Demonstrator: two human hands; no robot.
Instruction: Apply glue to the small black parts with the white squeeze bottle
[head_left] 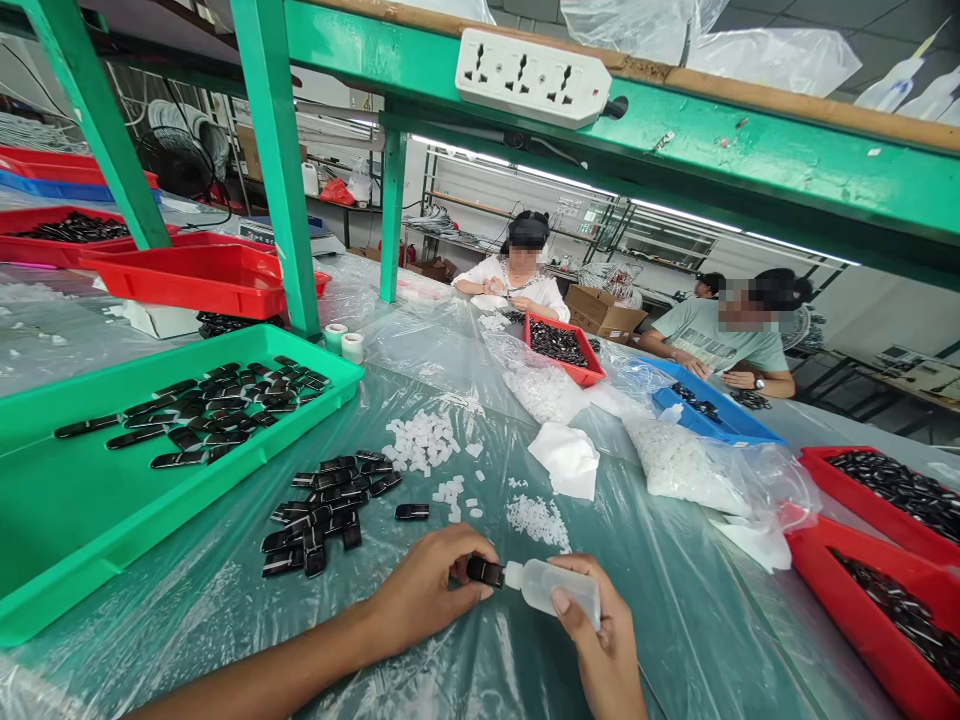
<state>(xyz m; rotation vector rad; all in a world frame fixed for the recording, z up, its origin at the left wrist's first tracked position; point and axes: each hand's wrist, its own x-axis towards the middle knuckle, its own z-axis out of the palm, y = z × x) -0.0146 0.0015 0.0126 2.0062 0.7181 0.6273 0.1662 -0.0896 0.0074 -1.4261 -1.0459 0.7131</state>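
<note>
My left hand (439, 575) pinches a small black plastic part (486, 572) between thumb and fingers. In my right hand (600, 625) is a translucent white squeeze bottle (551, 588), held on its side. Its white nozzle end points left and meets the black part, or nearly so; the exact contact is too small to tell. A pile of similar black parts (330, 505) lies to the left on the plastic-covered table, and one single part (412, 511) sits apart. Beyond my hands are small white pieces (422, 440) and a heap of finer white bits (538, 520).
A green tray (247, 470) with black parts stands at the left. Red trays (832, 590) line the right edge, beside a bag of white pieces (675, 465). A green shelf frame (300, 200) with a power strip (532, 78) crosses above. Co-workers (517, 270) sit across the table.
</note>
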